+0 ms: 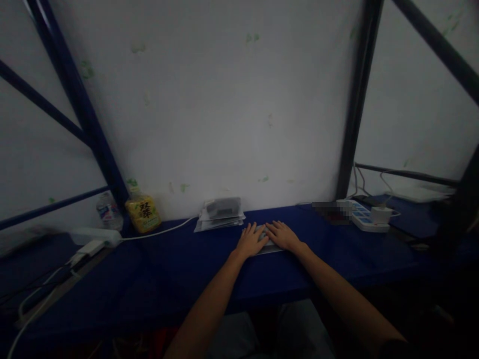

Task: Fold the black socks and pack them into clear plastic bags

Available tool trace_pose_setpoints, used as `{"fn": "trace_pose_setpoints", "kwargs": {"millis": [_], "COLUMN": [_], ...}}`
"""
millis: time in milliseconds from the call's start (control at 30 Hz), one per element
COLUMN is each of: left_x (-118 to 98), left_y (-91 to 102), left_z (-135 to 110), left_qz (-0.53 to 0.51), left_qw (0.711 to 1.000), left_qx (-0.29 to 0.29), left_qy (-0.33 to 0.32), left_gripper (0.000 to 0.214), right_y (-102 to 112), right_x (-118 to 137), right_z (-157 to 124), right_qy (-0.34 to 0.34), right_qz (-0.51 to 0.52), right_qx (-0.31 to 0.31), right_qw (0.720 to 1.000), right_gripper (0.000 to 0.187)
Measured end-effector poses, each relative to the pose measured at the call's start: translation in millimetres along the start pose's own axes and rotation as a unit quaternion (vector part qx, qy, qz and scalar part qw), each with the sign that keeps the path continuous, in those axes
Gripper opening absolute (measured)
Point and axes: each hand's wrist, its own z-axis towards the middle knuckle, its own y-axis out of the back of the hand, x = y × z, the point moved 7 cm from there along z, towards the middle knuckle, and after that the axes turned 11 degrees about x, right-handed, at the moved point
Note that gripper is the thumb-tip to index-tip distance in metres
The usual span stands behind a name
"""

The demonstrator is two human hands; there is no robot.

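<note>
Right under both palms, a flat grey packet [268, 248] on a dark blue tabletop [179, 279], close to the tabletop's back edge and mostly hidden, with only a thin strip of it showing below the hands. Left hand [249, 241] and right hand [282, 236] side by side on top of it, both open and palm-down, fingers [276, 228] spread, with no pinch or grip to be seen. Work in hand, by the look of it: pressing or smoothing this single packet flat. Just beyond the packet, one stack of bagged packets [220, 214] against a white wall [224, 99], its exact count unclear, perhaps three or so. Further left of the packet, two bottles: one yellow-labelled drink bottle [142, 212] and one clear water bottle [108, 210] just behind it. Also left of the packet, one white power strip [93, 236] with a white cable [157, 232] running toward the stack. Right of the packet, a second power strip [368, 219] with blue switches, one white charger [380, 214] plugged into it, and one pixelated patch [329, 212] hiding whatever lies beside it. Well above the packet, two dark steel uprights [78, 114] [359, 94] framing the wall.
</note>
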Motion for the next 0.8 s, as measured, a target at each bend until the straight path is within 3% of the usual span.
{"fn": "trace_pose_setpoints", "kwargs": {"millis": [133, 300, 533, 800], "left_x": [-5, -3, -3, -24], "left_y": [11.5, 6.6, 3.5, 30.3], "left_z": [-5, -7, -4, -14], "left_qz": [0.034, 0.021, 0.015, 0.083], "left_qw": [0.998, 1.0, 1.0, 0.987], "left_qx": [-0.043, -0.01, -0.01, -0.137], "left_qy": [-0.018, 0.013, 0.011, -0.017], "left_gripper": [0.058, 0.059, 0.058, 0.039], "right_y": [12, 28, 25, 19], "right_x": [-1, 9, 14, 12], "right_z": [-4, -13, -14, -12], "right_qy": [-0.032, 0.006, -0.005, -0.022], "right_qz": [0.018, 0.013, -0.02, -0.038], "right_qx": [-0.015, -0.048, -0.024, -0.03], "right_qw": [0.999, 0.999, 1.0, 0.999], "right_gripper": [0.047, 0.036, 0.033, 0.033]}}
